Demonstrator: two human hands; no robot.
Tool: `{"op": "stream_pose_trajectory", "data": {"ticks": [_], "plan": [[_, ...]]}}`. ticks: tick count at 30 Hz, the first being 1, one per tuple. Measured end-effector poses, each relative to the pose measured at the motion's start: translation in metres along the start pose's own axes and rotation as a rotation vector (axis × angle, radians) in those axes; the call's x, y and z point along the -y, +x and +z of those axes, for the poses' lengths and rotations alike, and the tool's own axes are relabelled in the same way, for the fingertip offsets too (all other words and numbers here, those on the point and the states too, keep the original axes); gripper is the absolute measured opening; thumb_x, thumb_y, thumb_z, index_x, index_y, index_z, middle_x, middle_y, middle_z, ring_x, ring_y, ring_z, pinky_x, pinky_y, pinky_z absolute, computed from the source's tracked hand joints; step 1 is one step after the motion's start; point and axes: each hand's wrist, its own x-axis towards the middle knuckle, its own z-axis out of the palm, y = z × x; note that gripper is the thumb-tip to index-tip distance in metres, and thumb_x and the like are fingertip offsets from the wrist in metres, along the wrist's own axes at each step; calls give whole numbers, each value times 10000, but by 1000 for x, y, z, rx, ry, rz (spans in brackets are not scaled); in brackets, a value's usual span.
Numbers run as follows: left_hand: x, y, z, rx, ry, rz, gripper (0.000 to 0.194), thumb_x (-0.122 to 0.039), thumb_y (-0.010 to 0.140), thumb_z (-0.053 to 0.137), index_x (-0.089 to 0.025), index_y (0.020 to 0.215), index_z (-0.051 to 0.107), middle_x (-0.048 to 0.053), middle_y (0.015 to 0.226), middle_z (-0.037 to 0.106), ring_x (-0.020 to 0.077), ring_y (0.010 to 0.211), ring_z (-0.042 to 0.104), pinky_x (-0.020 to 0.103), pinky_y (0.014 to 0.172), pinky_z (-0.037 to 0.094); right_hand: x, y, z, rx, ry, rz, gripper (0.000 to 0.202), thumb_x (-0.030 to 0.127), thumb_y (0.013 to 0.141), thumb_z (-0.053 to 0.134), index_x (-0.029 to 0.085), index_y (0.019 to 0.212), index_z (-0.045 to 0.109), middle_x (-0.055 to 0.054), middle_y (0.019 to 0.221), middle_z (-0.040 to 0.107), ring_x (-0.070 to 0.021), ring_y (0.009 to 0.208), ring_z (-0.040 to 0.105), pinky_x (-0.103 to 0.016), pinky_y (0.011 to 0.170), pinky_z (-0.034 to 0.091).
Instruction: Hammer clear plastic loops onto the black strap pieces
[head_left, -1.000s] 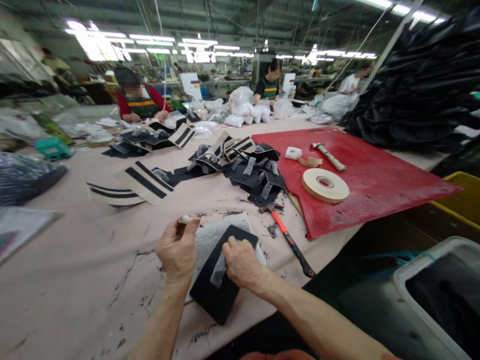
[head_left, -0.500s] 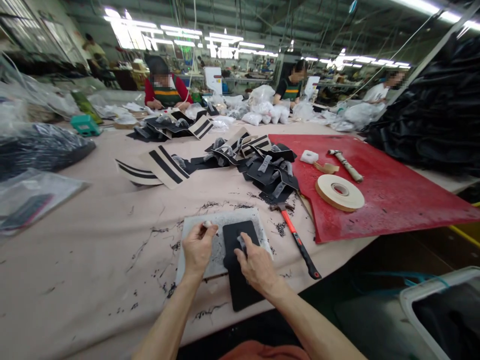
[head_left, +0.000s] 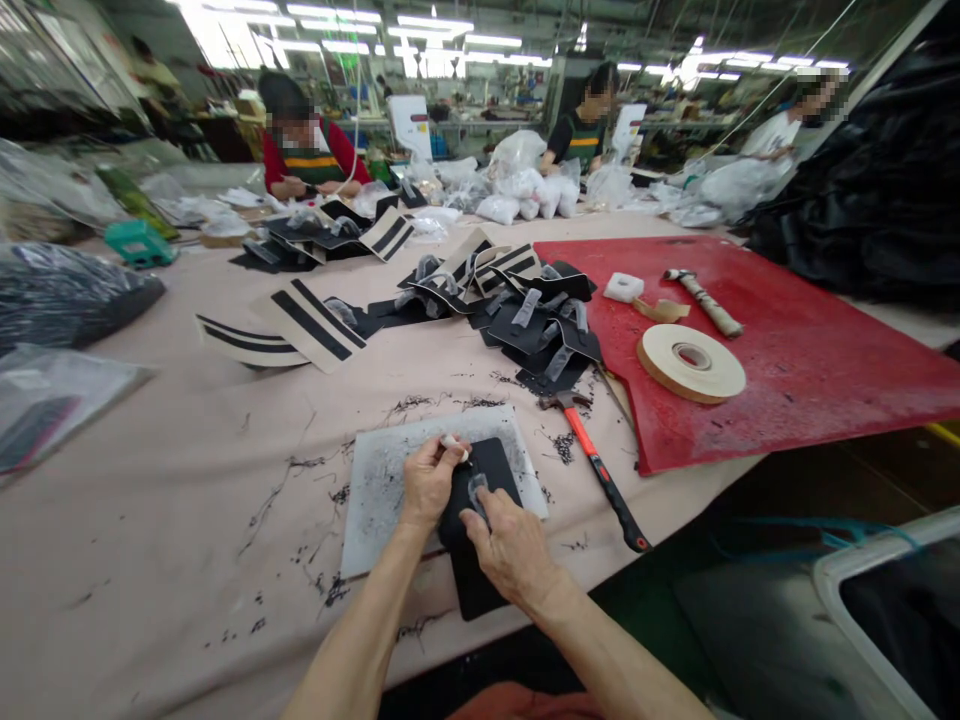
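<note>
My left hand (head_left: pixel 429 483) is closed in a pinch around a small white tube-like piece (head_left: pixel 454 446). Its narrow end points down at the upper part of a black rounded-corner panel (head_left: pixel 491 462). That panel lies partly on a pale, speckled board (head_left: pixel 386 490) and overhangs its near edge. With bent fingers, my right hand (head_left: pixel 513 545) grips a plastic-wrapped tab (head_left: pixel 478 487) on the panel's face. Just right of the board lies a claw hammer (head_left: pixel 600 470) with a red and black handle.
Similar black panels (head_left: pixel 510 325) with wrapped tabs are heaped beyond the board. A red mat (head_left: pixel 810 350) bears a tape roll (head_left: pixel 720 365) and a wrapped mallet-like tool (head_left: pixel 705 302). Black scraps litter the cloth. Other people sit across the table, and a bin (head_left: pixel 832 580) stands lower right.
My left hand has moved right, bringing the white piece from over the board to the black panel's upper part. My right hand stays at the wrapped tab. The view has shifted slightly.
</note>
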Motion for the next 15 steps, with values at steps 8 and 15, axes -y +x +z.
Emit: {"op": "stream_pose_trajectory", "data": {"ticks": [8, 15], "plan": [[-1, -2, 0, 28, 108, 17, 306, -450, 805, 681, -180, 943, 725, 67, 888, 791, 213, 824, 743, 318, 784, 596, -2, 1, 0, 26, 28, 18, 405, 391, 1040, 451, 132, 1321, 584, -116, 1077, 661, -263, 953, 667, -331, 768, 495], [-3, -6, 6, 4, 206, 68, 244, -416, 818, 681, -193, 909, 725, 42, 876, 782, 191, 798, 726, 279, 747, 578, 1, 0, -2, 54, 54, 32, 429, 413, 1032, 464, 124, 1328, 575, -118, 1078, 659, -272, 936, 665, -338, 759, 488]]}}
